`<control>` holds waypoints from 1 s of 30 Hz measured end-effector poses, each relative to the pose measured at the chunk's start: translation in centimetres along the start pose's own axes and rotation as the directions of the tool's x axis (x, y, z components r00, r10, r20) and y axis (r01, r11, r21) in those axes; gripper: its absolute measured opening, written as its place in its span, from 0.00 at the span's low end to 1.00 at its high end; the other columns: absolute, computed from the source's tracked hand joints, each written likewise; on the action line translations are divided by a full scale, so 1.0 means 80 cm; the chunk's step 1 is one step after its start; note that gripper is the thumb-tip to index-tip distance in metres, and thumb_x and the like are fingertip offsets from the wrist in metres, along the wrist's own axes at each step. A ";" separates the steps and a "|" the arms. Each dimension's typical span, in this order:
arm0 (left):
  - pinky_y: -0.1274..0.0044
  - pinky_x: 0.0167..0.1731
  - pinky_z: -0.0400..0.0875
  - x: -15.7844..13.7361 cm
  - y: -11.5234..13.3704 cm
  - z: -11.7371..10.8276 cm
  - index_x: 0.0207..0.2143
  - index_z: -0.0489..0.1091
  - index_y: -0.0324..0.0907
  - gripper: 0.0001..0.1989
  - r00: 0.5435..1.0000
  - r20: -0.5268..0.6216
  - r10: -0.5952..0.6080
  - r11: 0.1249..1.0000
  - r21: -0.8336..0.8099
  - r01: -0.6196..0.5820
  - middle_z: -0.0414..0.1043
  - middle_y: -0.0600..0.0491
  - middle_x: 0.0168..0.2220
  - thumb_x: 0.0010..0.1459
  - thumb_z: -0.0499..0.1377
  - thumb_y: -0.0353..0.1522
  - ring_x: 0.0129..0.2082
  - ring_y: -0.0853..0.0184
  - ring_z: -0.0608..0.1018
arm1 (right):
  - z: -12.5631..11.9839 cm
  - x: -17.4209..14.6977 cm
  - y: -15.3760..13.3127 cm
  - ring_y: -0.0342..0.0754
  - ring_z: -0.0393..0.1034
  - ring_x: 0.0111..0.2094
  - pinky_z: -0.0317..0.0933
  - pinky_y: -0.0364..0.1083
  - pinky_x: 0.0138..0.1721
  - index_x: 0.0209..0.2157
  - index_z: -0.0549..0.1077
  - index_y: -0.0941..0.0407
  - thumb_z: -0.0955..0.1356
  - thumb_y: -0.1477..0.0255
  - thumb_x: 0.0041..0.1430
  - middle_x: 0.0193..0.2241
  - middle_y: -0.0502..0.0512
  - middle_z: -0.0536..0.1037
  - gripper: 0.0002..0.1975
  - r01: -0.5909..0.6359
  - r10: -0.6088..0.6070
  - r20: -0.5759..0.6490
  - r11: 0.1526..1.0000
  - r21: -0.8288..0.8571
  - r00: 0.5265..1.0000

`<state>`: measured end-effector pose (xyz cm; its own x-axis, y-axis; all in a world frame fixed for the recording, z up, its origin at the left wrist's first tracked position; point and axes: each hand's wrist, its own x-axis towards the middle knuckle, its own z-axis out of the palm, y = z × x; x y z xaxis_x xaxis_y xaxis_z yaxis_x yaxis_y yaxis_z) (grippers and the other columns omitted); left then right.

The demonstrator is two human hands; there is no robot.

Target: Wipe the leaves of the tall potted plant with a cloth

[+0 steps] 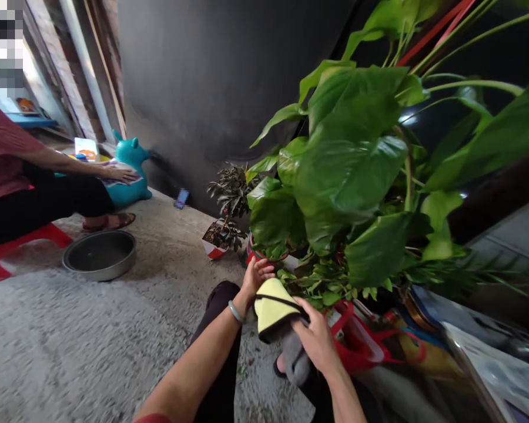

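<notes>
My right hand [315,335] grips a cloth [274,305], pale yellow with black edging on one side and grey on the side hanging below. Just left of the cloth, my left hand [254,279] has its fingers stretched out and slightly curled, palm up, with nothing visible in them. A bracelet circles that wrist. Large glossy leaves of a potted plant [352,158] rise right in front of both hands. Its pot [256,252] shows partly beyond my left fingers. Lower leafy greenery [320,285] spreads beside the cloth.
A red plastic basket [365,346] stands right of my right hand. A smaller potted plant [223,235] sits by the dark wall. At left are a metal basin [99,255] and a person on a red stool [26,244], one hand on cloth over a teal animal toy [132,155].
</notes>
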<state>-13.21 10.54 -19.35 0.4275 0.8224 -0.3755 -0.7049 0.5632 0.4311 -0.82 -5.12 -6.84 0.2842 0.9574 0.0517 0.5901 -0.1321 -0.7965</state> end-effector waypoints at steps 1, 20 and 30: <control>0.74 0.27 0.70 0.002 0.004 0.000 0.50 0.69 0.38 0.27 1.000 -0.014 0.018 1.000 -0.003 -0.018 0.79 0.48 0.31 0.69 0.47 0.51 0.24 0.63 0.80 | -0.012 -0.015 0.010 0.65 0.80 0.46 0.71 0.62 0.51 0.38 0.84 0.41 0.73 0.69 0.42 0.41 0.54 0.85 0.18 -0.060 0.061 -0.019 0.998 0.032 0.998; 0.75 0.33 0.73 -0.021 0.002 0.047 0.37 0.79 0.36 0.21 0.885 0.240 0.398 0.829 0.319 -0.459 0.81 0.47 0.32 0.55 0.66 0.46 0.28 0.64 0.80 | -0.095 -0.005 -0.063 0.60 0.77 0.46 0.70 0.56 0.48 0.55 0.75 0.54 0.76 0.60 0.48 0.47 0.59 0.81 0.32 0.172 0.010 -0.734 0.970 0.172 0.679; 0.78 0.29 0.71 -0.041 0.036 0.049 0.33 0.75 0.40 0.15 0.903 0.185 0.387 0.890 0.181 -0.418 0.79 0.52 0.29 0.49 0.71 0.41 0.27 0.67 0.78 | -0.022 -0.012 -0.042 0.61 0.76 0.49 0.67 0.57 0.54 0.48 0.79 0.55 0.71 0.64 0.51 0.45 0.60 0.83 0.22 -0.007 0.040 -0.215 0.988 0.153 0.976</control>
<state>-14.41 9.77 -13.67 0.2182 0.9757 -0.0205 -0.7036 0.1718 0.6895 -1.75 -6.06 -3.20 0.4631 0.8739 0.1479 0.4654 -0.0978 -0.8797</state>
